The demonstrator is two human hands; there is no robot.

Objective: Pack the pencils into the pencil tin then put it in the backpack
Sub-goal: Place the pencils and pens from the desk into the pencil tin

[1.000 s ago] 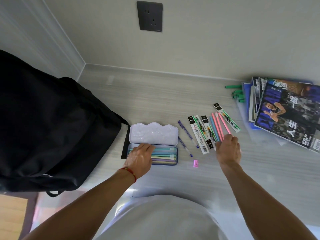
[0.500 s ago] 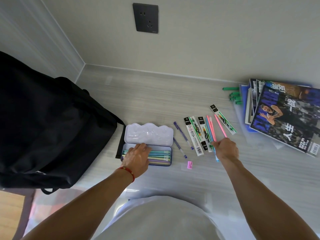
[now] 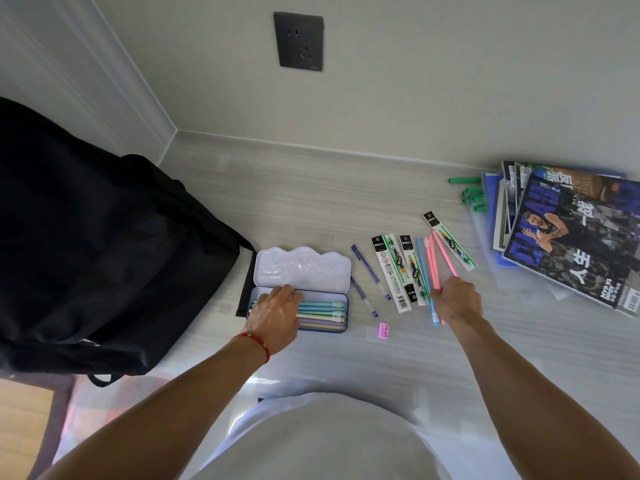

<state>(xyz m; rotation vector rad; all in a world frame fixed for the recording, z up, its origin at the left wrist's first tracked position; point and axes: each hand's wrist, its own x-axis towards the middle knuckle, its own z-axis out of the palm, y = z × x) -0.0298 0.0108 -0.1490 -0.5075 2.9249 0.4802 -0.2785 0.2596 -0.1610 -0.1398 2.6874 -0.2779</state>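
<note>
The left hand (image 3: 277,313) covers the near-left ends of the pastel pencils (image 3: 322,311) in the pencil tin (image 3: 341,327). The right hand (image 3: 457,301) hides where its fingers meet the pink and blue pencils (image 3: 433,265). The backpack (image 3: 104,244) runs off the left edge, the magazines (image 3: 571,237) off the right. Print on the refill packets (image 3: 391,271) is too small to read.

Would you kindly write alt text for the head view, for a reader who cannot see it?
A person's right hand grips a bunch of pink and blue pencils on a pale desk, while the left hand rests on pastel pencils in an open pencil tin. A black backpack sits left; magazines lie right.
</note>
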